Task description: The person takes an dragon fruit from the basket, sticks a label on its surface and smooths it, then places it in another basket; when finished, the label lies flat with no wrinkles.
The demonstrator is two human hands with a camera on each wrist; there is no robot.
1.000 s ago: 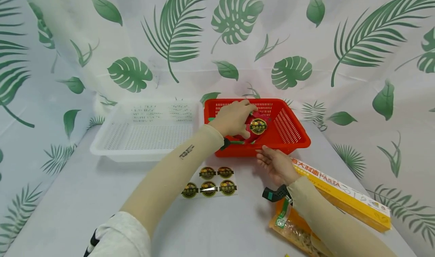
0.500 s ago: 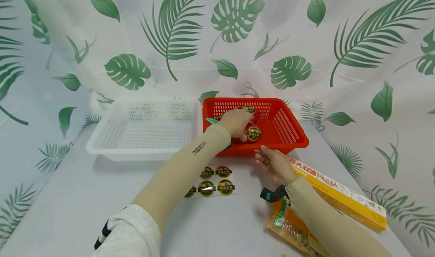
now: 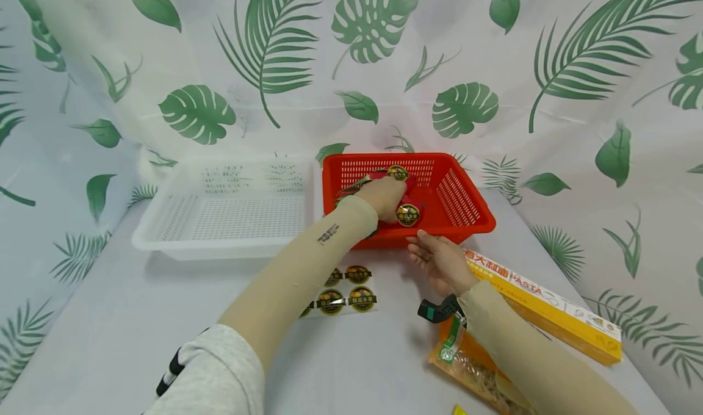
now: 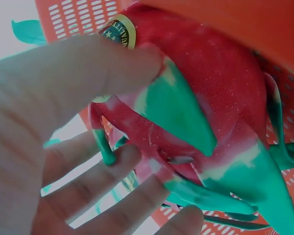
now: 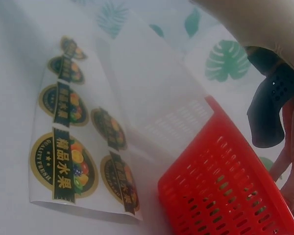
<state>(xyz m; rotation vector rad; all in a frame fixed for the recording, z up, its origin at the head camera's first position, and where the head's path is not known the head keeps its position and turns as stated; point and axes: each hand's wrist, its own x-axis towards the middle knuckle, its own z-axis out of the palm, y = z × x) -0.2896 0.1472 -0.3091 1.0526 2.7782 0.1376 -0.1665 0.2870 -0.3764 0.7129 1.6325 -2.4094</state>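
My left hand (image 3: 384, 198) reaches into the red basket (image 3: 471, 223). In the left wrist view its thumb touches a green scale on a red-and-green dragon fruit (image 4: 210, 68), while the fingers spread beside and below it. A round label (image 4: 118, 33) shows on that fruit. In the head view a labelled dragon fruit (image 3: 408, 214) sits right of the hand, and another dragon fruit (image 3: 398, 174) lies behind. My right hand (image 3: 439, 261), its fingers loosely bent, is at the basket's front rim; the wrist view shows only part of it, at the right edge.
A white basket (image 3: 189, 244) stands left of the red one. In front lies a sheet of round labels (image 3: 346, 311). A yellow-and-white pasta box (image 3: 549, 311) and an orange bag of dry food (image 3: 472, 372) lie right, partly under my right forearm. A patterned cloth (image 3: 406, 79) hangs behind.
My left hand has moved slightly left and lower in the red basket, so the dragon fruit behind now shows its label. The right hand stays at the front rim. The view shifts slightly.
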